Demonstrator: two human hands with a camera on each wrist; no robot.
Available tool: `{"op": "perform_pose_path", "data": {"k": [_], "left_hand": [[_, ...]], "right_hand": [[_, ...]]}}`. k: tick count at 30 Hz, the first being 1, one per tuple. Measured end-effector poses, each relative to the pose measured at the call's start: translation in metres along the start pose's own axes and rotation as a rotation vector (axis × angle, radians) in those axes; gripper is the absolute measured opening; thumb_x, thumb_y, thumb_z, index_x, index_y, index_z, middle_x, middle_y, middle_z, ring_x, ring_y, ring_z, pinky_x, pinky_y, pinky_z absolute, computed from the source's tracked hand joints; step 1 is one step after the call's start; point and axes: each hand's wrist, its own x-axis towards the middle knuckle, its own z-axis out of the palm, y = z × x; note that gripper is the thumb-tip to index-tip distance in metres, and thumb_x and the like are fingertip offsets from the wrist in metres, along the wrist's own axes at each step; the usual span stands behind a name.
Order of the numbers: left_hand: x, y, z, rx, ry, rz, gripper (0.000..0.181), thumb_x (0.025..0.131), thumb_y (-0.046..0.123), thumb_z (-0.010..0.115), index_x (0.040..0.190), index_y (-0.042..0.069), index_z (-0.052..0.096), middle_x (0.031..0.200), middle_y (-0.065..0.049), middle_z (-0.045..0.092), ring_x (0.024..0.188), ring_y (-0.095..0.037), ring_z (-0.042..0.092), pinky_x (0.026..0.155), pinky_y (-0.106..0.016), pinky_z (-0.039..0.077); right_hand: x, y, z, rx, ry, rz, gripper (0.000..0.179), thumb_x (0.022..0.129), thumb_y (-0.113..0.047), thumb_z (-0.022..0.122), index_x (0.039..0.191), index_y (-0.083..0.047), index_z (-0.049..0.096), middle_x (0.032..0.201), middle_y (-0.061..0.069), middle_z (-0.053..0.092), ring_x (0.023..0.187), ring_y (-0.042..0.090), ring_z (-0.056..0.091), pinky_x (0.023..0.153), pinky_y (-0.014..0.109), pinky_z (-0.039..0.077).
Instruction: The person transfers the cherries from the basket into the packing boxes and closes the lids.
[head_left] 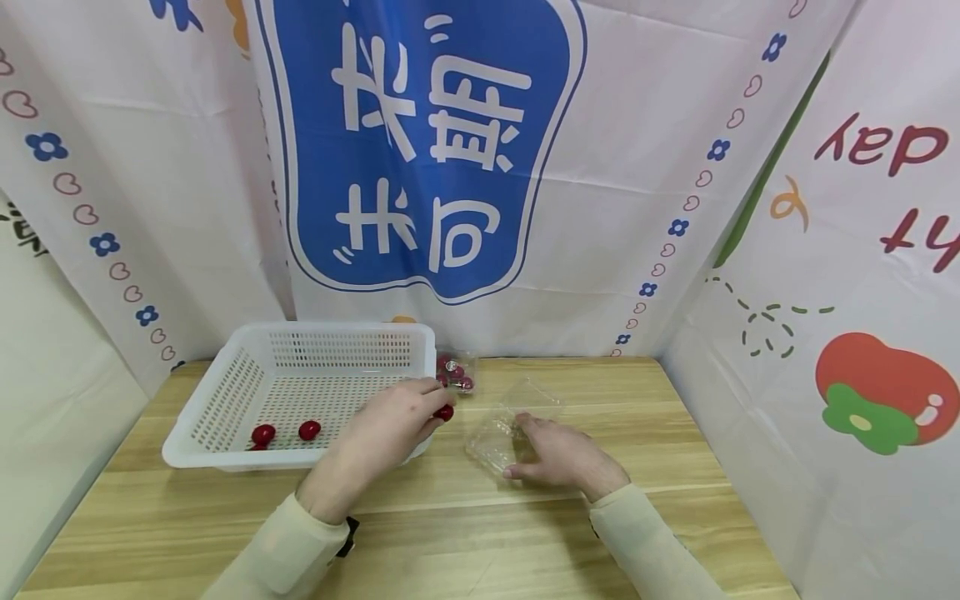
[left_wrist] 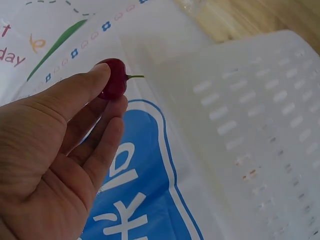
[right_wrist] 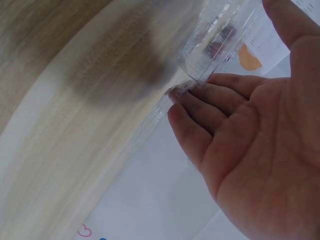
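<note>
My left hand [head_left: 401, 417] pinches a dark red cherry [left_wrist: 117, 79] between thumb and fingertips, its short green stem pointing away in the left wrist view. In the head view this cherry is just outside the right wall of a white perforated basket [head_left: 300, 457]. Inside the basket are a cherry [head_left: 264, 434] at the left and another cherry [head_left: 309, 430] beside it. On the table to the right lies an unfolded clear plastic clamshell box [head_left: 495, 437]. My right hand [head_left: 558, 454] rests at its near right side, fingertips touching the plastic, fingers loosely extended and thumb spread apart.
Behind my left hand, against the basket's right end, stands a clear box of several cherries [head_left: 456, 372]. The wooden table [head_left: 480, 533] ends at a printed cloth [head_left: 600, 208] hung along the back and sides.
</note>
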Motion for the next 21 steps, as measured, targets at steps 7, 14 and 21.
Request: {"op": "perform_pose_path", "data": {"k": [7,14,21], "left_hand": [[0.005,0.011,0.014,-0.004,-0.006,0.009,0.027,0.101,0.010,0.092,0.128,0.011,0.085,0.126,-0.005,0.086,0.113,-0.025,0.084,0.101,-0.042,0.074],[0.011,0.018,0.033,-0.023,-0.007,0.045,0.023,0.102,0.012,0.091,0.125,0.013,0.085,0.125,-0.004,0.085,0.113,-0.024,0.083,0.101,-0.039,0.074],[0.015,0.024,0.054,-0.038,-0.033,0.058,0.022,0.104,0.014,0.089,0.125,0.013,0.085,0.121,-0.002,0.084,0.110,-0.022,0.083,0.100,-0.038,0.073]], "right_hand": [[-0.001,-0.001,-0.001,0.011,-0.003,0.005,0.107,0.100,-0.062,0.090,0.177,-0.002,0.046,0.173,0.024,0.063,0.154,0.045,0.069,0.130,0.063,0.058],[0.000,-0.001,-0.001,0.010,-0.001,0.001,0.108,0.099,-0.062,0.090,0.177,-0.001,0.045,0.171,0.024,0.064,0.152,0.044,0.071,0.127,0.063,0.060],[0.001,-0.001,-0.001,0.010,-0.002,0.001,0.108,0.099,-0.062,0.091,0.177,-0.003,0.047,0.171,0.023,0.065,0.150,0.044,0.072,0.125,0.062,0.062]]}}
